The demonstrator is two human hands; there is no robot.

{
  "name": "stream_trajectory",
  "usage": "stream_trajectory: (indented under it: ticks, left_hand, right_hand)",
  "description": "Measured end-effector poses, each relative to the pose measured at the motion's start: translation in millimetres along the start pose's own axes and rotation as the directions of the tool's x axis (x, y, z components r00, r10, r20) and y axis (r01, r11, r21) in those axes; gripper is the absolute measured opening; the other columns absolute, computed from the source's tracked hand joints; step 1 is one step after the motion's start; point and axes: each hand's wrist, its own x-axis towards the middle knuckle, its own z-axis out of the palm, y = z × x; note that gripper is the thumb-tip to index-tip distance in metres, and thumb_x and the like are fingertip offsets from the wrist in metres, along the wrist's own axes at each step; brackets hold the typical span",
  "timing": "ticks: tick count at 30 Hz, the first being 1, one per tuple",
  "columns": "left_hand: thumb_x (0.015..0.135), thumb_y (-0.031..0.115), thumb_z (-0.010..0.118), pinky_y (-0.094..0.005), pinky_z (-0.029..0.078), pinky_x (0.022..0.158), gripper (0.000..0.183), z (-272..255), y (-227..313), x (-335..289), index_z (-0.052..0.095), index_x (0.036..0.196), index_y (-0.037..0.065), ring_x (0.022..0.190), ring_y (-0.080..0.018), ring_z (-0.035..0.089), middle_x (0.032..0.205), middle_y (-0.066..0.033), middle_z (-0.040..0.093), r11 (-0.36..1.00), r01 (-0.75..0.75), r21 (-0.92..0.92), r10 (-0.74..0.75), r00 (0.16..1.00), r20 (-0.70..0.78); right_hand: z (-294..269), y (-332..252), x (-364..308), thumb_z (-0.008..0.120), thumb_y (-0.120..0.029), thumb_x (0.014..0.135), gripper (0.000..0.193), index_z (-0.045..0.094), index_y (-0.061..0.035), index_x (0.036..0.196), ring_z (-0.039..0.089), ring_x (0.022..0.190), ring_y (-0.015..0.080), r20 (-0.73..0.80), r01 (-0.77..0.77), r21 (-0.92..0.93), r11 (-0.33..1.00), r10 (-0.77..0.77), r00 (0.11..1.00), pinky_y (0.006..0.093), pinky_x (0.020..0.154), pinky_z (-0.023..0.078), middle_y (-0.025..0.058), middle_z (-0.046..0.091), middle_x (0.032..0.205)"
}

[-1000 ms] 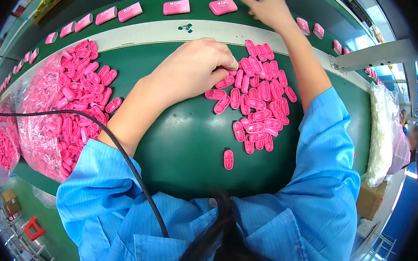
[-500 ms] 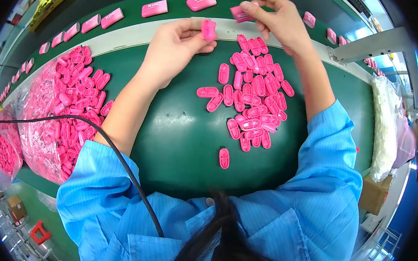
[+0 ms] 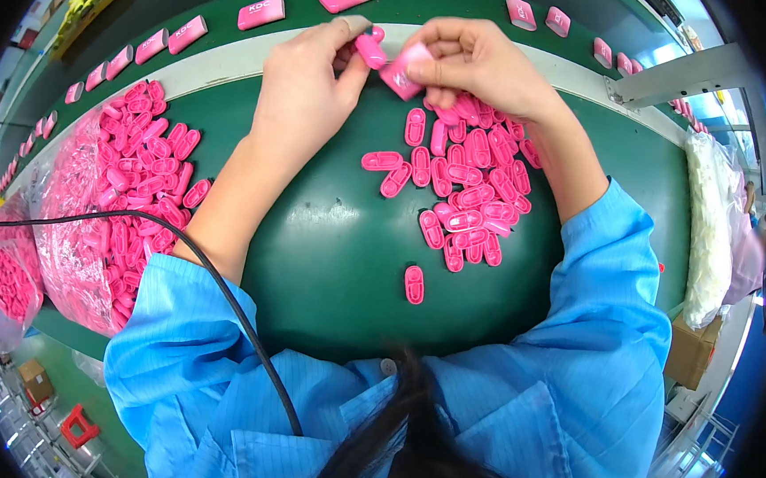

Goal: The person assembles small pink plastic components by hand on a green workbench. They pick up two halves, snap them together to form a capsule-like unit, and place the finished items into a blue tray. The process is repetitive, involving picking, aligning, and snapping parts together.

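Head view: L hand (image 3: 309, 83) is pinching a small pink pc (image 3: 371, 52) betw. thumb & index fingertip, the pc jutting out past the tips twd the R hand. R hand (image 3: 484, 68) has a pink case (image 3: 403, 73) gripped betw. thumb & fingers, its free end out beyond the fingertips, pointing at the small pc. Both are held up nr the far edge of the green table (image 3: 330, 226), approx. mid-length; ends look v. close, but w/ the blur can't say for sure if they touch.

Under & nearer than the R hand: loose pile of pink oval pcs (image 3: 476, 176), some hollow side up. One lone oval pc (image 3: 413, 285) lies apart, twd the table's near edge. Bigger pink heap (image 3: 143, 178) spills from a clear bag (image 3: 68, 235) at the table's L end; black cable (image 3: 91, 215) crosses over it. White rail (image 3: 235, 62) lines the far edge; beyond it, a green belt (image 3: 303, 4) w/ a spaced row of pink cases (image 3: 262, 13). White bagged bundle (image 3: 703, 235) by the R end.
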Motion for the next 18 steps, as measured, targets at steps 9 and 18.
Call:
stream_trajectory:
  ticks: [9, 18]
  left_hand:
    - [0.076, 0.004, 0.067, -0.0236, 0.052, 0.065, 0.023, 2, 6, 3, 0.062, 0.098, 0.000, 0.073, -0.0115, 0.063, 0.084, -0.0058, 0.064, 0.988, -0.040, -0.147, 0.028, 0.996, -0.083]
    - [0.082, 0.013, 0.065, -0.0237, 0.050, 0.074, 0.025, -7, 5, 4, 0.062, 0.104, 0.002, 0.082, -0.0102, 0.060, 0.089, -0.0030, 0.063, 0.560, 0.522, -0.643, -0.347, 0.853, 0.390]
  right_hand:
    - [3, -1, 0, 0.067, -0.020, 0.080, 0.033, 0.058, -0.0008, 0.104, 0.054, 0.085, 0.0079, -0.210, 0.230, -0.302, 0.925, -0.300, 0.931, 0.0225, 0.075, 0.045, 0.0042, 0.060, 0.094]
    - [12, 0, -1, 0.067, -0.009, 0.078, 0.030, 0.056, -0.0015, 0.104, 0.055, 0.083, 0.0077, -0.189, 0.207, -0.233, 0.950, -0.253, 0.949, 0.0221, 0.077, 0.044, 0.0037, 0.059, 0.093]
